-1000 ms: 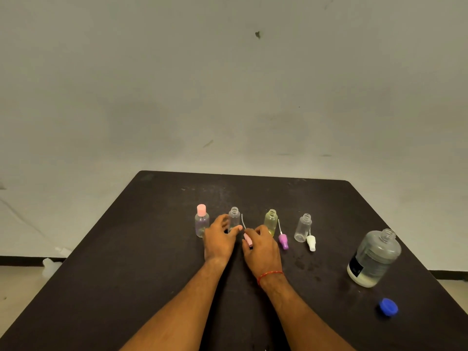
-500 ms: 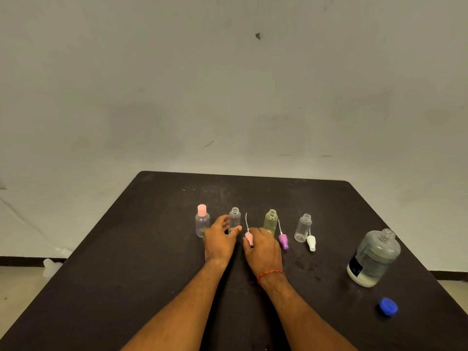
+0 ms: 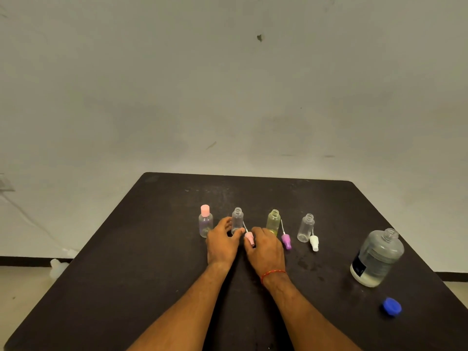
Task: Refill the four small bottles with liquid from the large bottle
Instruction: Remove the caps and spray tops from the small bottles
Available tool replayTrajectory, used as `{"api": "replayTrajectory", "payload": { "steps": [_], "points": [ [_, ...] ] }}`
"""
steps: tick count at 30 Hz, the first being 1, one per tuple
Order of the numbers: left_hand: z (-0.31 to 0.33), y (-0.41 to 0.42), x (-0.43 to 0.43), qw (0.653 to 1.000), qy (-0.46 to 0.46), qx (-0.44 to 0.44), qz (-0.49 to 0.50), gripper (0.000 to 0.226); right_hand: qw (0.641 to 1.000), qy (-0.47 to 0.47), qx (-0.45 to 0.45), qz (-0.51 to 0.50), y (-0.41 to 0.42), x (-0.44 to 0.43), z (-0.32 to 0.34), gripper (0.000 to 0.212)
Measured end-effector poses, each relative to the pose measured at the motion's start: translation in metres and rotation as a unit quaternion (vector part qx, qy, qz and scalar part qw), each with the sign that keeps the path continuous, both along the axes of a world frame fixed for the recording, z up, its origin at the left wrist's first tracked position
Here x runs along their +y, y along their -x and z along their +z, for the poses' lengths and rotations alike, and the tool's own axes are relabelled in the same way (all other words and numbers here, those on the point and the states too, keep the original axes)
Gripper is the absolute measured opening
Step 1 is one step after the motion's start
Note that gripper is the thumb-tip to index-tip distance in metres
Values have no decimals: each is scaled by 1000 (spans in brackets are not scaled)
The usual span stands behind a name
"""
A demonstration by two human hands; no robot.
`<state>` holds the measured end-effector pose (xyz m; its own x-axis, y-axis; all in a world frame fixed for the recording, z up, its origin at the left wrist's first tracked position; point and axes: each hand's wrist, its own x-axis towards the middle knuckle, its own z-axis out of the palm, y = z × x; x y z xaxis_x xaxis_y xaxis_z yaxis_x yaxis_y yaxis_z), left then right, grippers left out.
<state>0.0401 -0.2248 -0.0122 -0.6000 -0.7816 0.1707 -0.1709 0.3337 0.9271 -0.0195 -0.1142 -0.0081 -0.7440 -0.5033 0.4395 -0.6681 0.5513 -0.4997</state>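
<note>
My left hand (image 3: 221,245) curls around the base of the second small bottle (image 3: 237,220), which stands upright with its neck uncapped; my thumb touches its near side, though I cannot tell how firmly I hold it. My right hand (image 3: 266,249) pinches the pink sprayer top (image 3: 249,237), whose thin tube leans against that bottle. To the left stands the capped bottle (image 3: 205,222) with its pink cap on. To the right the yellowish bottle (image 3: 273,221) is uncapped, and the purple sprayer top (image 3: 286,241) lies just beside my right knuckles. Further right are the clear bottle (image 3: 306,228) and the white sprayer top (image 3: 314,242) touching its base. The large bottle (image 3: 377,258) stands uncapped well apart near the table (image 3: 126,287) edge, its blue cap (image 3: 392,306) lying nearer me.
</note>
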Motion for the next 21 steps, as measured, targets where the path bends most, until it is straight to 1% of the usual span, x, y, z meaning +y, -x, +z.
{"api": "replayTrajectory", "payload": {
  "steps": [3,7,11,16,21],
  "points": [
    [0,-6,2,1000,7,-2,1,35,1000,-4,4,1,-1,0,1,15],
    [-1,-13,3,1000,18,-9,12,47,1000,-24,10,6,-2,0,2,15],
    [0,-20,2,1000,24,-4,17,52,999,-50,10,1,-3,0,3,16],
    [5,-29,3,999,30,4,25,56,999,-39,-1,6,-3,1,3,18],
    [11,-41,0,999,28,11,33,58,999,-33,1,7,-5,2,4,15]
  ]
}}
